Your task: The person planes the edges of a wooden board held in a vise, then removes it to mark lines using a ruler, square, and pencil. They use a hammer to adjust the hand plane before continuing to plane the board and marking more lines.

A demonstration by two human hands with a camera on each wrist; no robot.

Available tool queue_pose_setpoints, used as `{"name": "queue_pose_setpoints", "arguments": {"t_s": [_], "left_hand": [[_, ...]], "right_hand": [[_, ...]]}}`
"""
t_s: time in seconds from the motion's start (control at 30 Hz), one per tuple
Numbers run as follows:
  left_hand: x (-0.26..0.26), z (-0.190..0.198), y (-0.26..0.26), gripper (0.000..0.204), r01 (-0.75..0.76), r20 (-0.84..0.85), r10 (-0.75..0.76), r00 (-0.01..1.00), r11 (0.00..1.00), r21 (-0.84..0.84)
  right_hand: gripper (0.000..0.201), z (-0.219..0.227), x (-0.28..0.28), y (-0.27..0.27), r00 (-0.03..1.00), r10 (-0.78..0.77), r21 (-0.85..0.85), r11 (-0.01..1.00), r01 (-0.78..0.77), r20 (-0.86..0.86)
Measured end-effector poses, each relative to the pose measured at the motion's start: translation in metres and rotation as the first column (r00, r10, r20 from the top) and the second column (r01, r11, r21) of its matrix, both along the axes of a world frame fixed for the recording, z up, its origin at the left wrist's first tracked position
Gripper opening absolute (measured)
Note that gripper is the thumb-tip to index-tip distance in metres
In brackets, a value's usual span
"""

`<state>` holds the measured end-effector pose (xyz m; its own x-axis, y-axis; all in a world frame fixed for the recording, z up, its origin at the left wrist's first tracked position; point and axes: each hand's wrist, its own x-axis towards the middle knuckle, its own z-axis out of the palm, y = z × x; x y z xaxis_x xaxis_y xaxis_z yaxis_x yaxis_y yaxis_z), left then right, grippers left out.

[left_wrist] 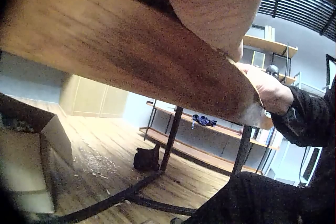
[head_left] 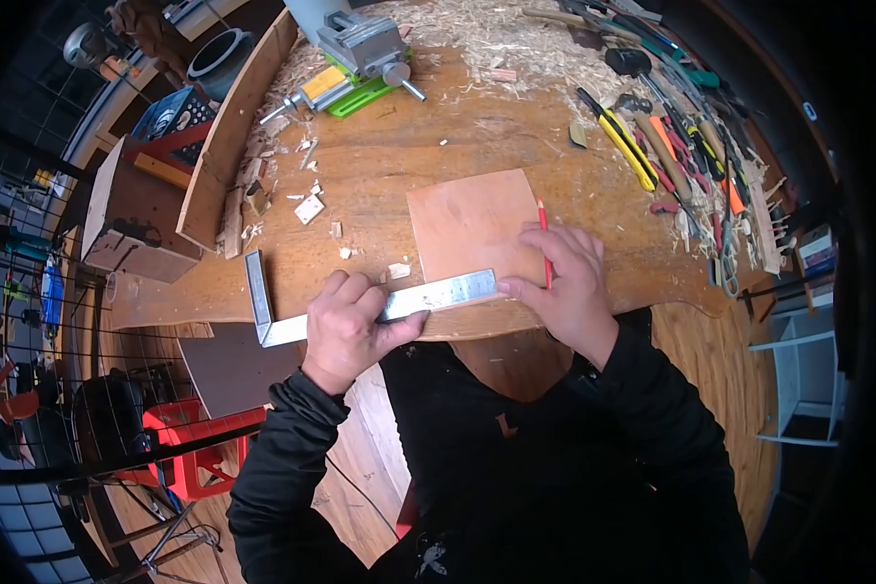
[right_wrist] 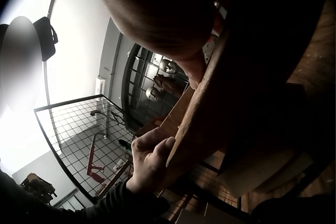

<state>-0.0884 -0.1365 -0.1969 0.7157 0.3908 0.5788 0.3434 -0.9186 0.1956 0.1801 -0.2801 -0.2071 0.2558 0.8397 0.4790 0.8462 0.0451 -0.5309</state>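
Observation:
A metal try square [head_left: 457, 290] lies along the front edge of the workbench, its blade across the near end of a thin reddish-brown wood sheet [head_left: 472, 219]. My left hand [head_left: 346, 326] grips the blade near its middle, fingers curled over it and thumb along the near edge. Held in my right hand [head_left: 574, 287] is a red pencil [head_left: 543, 216], slanting up past the sheet's right side. The right thumb sits at the blade's far tip, and the other fingers cover the sheet's near right corner. The bench edge hides most of this in both wrist views.
A grey vise [head_left: 360, 49] on a green base stands at the back. Wood shavings [head_left: 487, 39] spread over the far bench. Along the right lie several tools, among them a yellow utility knife [head_left: 618, 141]. An upright board [head_left: 238, 127] borders the left side.

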Motion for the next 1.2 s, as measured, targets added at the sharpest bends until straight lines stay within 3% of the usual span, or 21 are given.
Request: {"name": "queue_pose_setpoints", "arguments": {"t_s": [0.87,0.97,1.07,1.13,1.2], "left_hand": [[-0.004,0.002,0.001,0.035,0.011,-0.007,-0.011,1.0,1.0,0.016],[-0.012,0.001,0.001,0.034,-0.007,-0.015,0.007,1.0,0.999,0.034],[-0.018,0.003,0.0,0.037,-0.027,0.039,0.026,0.999,0.999,0.026],[-0.021,0.006,0.0,0.039,-0.054,0.042,0.053,0.998,0.998,0.036],[-0.022,0.009,-0.001,0.039,-0.059,0.051,0.058,0.997,0.998,0.036]], "right_hand": [[0.039,0.003,0.005,-0.003,1.0,0.023,0.009,1.0,-0.023,0.014],[0.042,0.008,0.017,-0.004,0.996,0.082,-0.047,0.996,-0.08,0.043],[0.059,0.029,0.039,0.016,0.983,0.127,-0.094,0.989,-0.116,0.128],[0.078,0.031,0.054,0.034,0.931,0.357,-0.188,0.922,-0.338,0.074],[0.082,0.036,0.063,0.044,0.909,0.414,-0.273,0.881,-0.386,0.052]]}}
